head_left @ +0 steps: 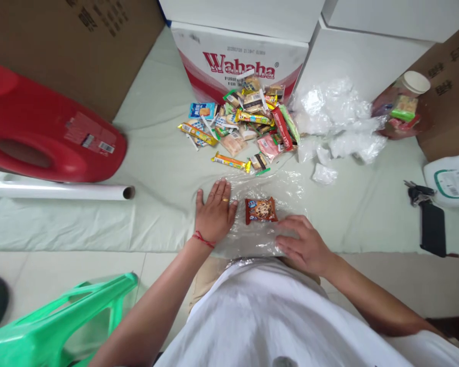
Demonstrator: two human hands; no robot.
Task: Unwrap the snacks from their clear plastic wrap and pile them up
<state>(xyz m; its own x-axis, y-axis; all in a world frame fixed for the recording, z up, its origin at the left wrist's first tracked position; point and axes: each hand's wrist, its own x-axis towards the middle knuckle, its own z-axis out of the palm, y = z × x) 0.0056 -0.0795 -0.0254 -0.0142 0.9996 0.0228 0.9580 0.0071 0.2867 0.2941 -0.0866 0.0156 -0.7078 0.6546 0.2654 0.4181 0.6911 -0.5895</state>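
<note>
A small brown snack packet (261, 209) lies on a sheet of clear plastic film (248, 239) at the near edge of the table. My left hand (214, 208) rests flat on the film's left side, fingers stretched forward, a ring on one finger and a red string at the wrist. To the right of the packet, my right hand (304, 242) lies on the film with its fingers loosely bent and apart, holding nothing that I can see. Beyond the film is a heap of wrapped snacks (248, 120) in many colours.
Behind the heap stands a white and red carton (240, 61). Crumpled clear plastic (336, 117) lies right of it. A roll of film (61, 191) and a red jug (53, 127) are at left; keys, a black case (433, 229) and a white bottle (453, 178) at right. A green stool (61, 316) stands below.
</note>
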